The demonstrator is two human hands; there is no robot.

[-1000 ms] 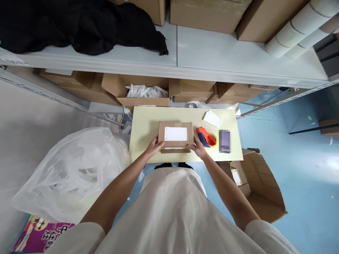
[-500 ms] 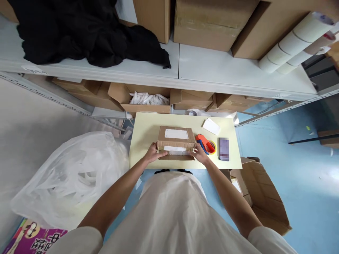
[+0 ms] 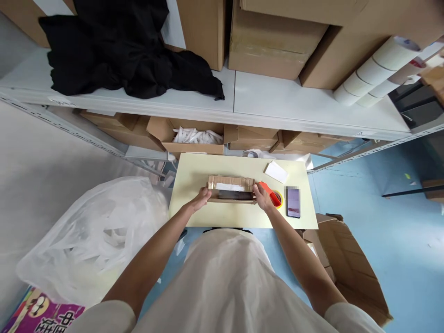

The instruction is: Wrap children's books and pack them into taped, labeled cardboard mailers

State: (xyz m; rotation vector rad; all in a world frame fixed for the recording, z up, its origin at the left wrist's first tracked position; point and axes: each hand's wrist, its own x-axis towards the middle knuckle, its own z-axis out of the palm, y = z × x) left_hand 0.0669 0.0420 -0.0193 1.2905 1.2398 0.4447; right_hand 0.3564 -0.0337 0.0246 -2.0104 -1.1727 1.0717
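Observation:
A brown cardboard box (image 3: 231, 181) sits over the pale yellow table (image 3: 194, 169), its near side open and showing a dark inside. A white strip runs along its upper edge. My left hand (image 3: 201, 199) grips the box's left end, fingers closed on the cardboard. At the right end my right hand (image 3: 262, 195) is closed on the box too. Just right of that hand lies an orange tape dispenser (image 3: 274, 195) with yellow tape, partly covered by the hand. Whether the box rests on the table or is slightly raised, I cannot tell.
White cards (image 3: 276, 171) and a phone (image 3: 293, 203) lie on the table's right side. Behind it stands a shelf (image 3: 277, 106) with cartons, a black cloth (image 3: 132, 60) and tape rolls (image 3: 378, 69). A plastic bag (image 3: 93, 236) is at left, an open carton (image 3: 347, 263) at right.
The box has tipped back in my hands, so its labelled face no longer shows and the dark opening faces me. Both hands keep their grip at the ends.

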